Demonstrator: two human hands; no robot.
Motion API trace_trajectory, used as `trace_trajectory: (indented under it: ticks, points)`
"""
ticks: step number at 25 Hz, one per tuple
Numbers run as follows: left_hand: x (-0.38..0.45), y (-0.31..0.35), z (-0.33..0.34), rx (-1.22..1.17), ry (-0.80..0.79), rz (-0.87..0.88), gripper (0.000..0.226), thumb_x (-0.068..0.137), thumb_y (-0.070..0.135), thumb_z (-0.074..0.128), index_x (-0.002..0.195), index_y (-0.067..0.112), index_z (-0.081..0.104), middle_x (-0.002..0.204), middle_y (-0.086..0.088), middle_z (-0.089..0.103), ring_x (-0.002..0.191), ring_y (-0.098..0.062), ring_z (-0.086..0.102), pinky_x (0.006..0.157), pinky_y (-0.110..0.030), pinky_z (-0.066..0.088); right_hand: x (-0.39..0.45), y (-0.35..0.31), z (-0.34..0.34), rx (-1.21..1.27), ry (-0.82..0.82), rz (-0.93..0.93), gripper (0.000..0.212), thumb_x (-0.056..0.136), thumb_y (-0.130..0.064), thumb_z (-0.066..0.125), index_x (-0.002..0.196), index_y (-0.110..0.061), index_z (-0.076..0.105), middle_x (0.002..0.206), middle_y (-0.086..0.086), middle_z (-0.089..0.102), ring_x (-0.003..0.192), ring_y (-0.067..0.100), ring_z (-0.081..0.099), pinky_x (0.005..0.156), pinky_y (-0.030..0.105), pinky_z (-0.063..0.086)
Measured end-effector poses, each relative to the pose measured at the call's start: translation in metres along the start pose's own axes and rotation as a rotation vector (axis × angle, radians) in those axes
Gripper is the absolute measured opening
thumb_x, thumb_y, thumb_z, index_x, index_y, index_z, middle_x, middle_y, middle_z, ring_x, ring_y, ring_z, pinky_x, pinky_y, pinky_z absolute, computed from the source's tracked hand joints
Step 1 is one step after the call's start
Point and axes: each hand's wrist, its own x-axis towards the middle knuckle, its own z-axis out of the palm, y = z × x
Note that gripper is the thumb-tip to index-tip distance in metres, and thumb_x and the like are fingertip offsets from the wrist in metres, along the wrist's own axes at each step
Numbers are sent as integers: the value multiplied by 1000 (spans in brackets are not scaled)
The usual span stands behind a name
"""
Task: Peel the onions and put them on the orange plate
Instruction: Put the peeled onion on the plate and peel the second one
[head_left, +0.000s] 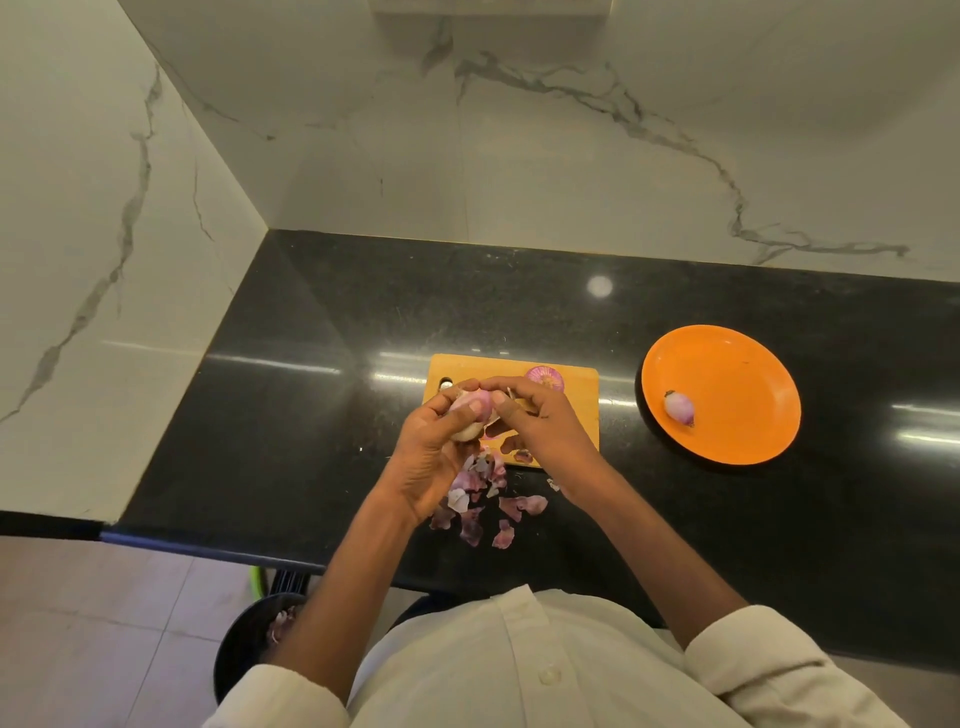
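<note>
A: Onion (470, 410) in work, held above the left end of the wooden cutting board (576, 410). Left hand (431, 457) cups it from below and the left, fingers curled round it, thumb on its near face.

B: And the other hand?

A: Right hand (535, 426) meets it from the right. Thumb and fingertips pinch at the onion's upper edge, apparently on a flap of skin; whether the skin is actually caught, cannot tell.

B: Which way does the onion lie?

A: Long axis runs roughly up-left to down-right between the palms, best guess, much of it is covered. Loose peels (483, 499) are scattered on the black counter (260, 415) below the hands.

B: Further right?

A: Another onion (544, 376), cut face showing, sits at the board's far edge. Then the orange plate (737, 364), well apart to the right, with one peeled onion (679, 408) near its left side.

B: So the drop-off?

A: Plate lies right of both hands; the right hand is nearer, so I'd expect it to carry the onion across once bare.
</note>
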Motion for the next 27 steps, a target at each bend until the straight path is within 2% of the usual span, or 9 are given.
trace_trajectory:
  ticks: [3,6,8,10,14,18,21,23,27]
  points:
    - [-1,1,-3,151,-54,72,53,90,-6,77,140,5,64,140,-21,65,130,-37,64,111,-52,53,0,-1,0,206,32,109,23,99,-18,72,120,-10,71,124,14,71,103,26,76,78,30,63]
    - [-5,5,3,413,-6,185,59,88,-9,79,140,14,65,128,-13,70,122,-32,70,103,-45,60,2,-2,-4,429,32,217,34,94,-12,76,123,-1,65,128,24,68,109,32,75,82,33,64]
    - [-6,8,3,524,30,213,69,88,-11,77,148,19,58,119,-12,74,113,-27,74,96,-39,63,2,-3,-6,488,-6,258,38,94,-9,76,128,-1,63,130,25,68,109,34,75,87,37,64]
    - [-7,12,1,584,26,202,84,90,-12,74,159,25,44,118,-13,75,111,-24,76,96,-40,63,0,-2,-5,467,-63,270,38,96,-11,75,132,-9,66,130,21,69,112,33,74,94,41,62]
    - [-8,12,2,638,37,181,98,91,-11,74,166,30,27,116,-9,77,111,-22,76,102,-45,61,1,1,-5,189,-73,199,38,92,-26,81,127,-15,73,125,13,73,111,25,75,98,46,61]
    - [-6,8,-2,710,46,202,93,93,4,79,165,34,28,126,-1,71,117,-22,72,100,-45,61,4,-1,-4,131,-19,205,30,96,-23,76,123,-9,73,116,13,77,103,22,77,93,37,63]
    - [-9,5,7,903,104,293,84,84,25,91,153,31,43,135,6,57,114,-13,65,91,-28,61,1,0,0,467,30,306,27,99,-22,72,116,-1,74,115,18,77,94,24,76,74,27,62]
    - [-9,1,14,958,137,352,75,79,29,95,140,28,52,125,8,64,104,-8,70,87,-27,63,0,2,1,623,42,373,24,97,-22,75,112,-3,76,113,22,76,90,24,73,69,25,59]
    - [-9,-5,14,1131,228,466,43,89,32,86,123,26,60,104,12,70,93,-4,72,81,-34,64,0,1,4,596,67,377,32,93,-21,79,118,-2,72,113,20,77,96,25,74,95,38,58]
